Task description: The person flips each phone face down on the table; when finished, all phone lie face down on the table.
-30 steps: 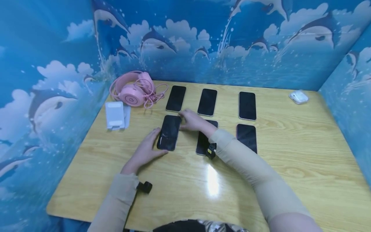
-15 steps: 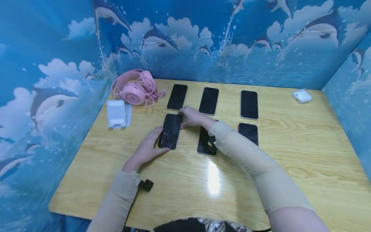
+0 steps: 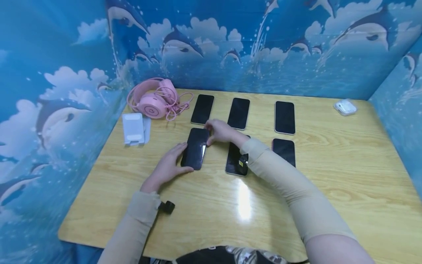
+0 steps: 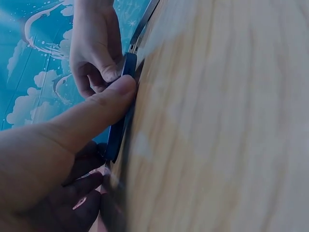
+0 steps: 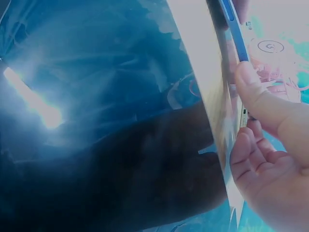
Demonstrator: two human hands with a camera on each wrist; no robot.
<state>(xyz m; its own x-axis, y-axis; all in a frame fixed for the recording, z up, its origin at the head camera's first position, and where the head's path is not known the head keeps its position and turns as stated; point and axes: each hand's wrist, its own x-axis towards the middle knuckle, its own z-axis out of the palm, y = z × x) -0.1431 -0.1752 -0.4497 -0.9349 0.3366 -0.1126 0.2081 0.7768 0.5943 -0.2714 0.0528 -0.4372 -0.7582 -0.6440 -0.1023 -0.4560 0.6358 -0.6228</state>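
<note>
A dark-screened smartphone (image 3: 195, 148) with a blue frame lies face up between both hands, at the front left of the phone rows. My left hand (image 3: 166, 168) holds its lower left, fingers along the left side and thumb at the bottom edge; the left wrist view shows that thumb over the blue phone edge (image 4: 116, 137). My right hand (image 3: 219, 131) pinches the upper right side. In the right wrist view, its thumb lies against the blue frame (image 5: 237, 38). Beneath my right wrist, another phone (image 3: 233, 159) is partly covered.
Three phones make a back row: left (image 3: 202, 109), middle (image 3: 239, 113) and right (image 3: 285, 117). A front-right phone (image 3: 285, 149) is partly behind my right sleeve. Pink headphones (image 3: 152, 102) and a white stand-like item (image 3: 133, 127) are left; a small clear-wrapped case (image 3: 345, 107) sits far right.
Both hands keep their places at the front-left phone. A bright reflection now shows near its right edge, where a duller one crossed the screen before. The head view has shifted slightly.
</note>
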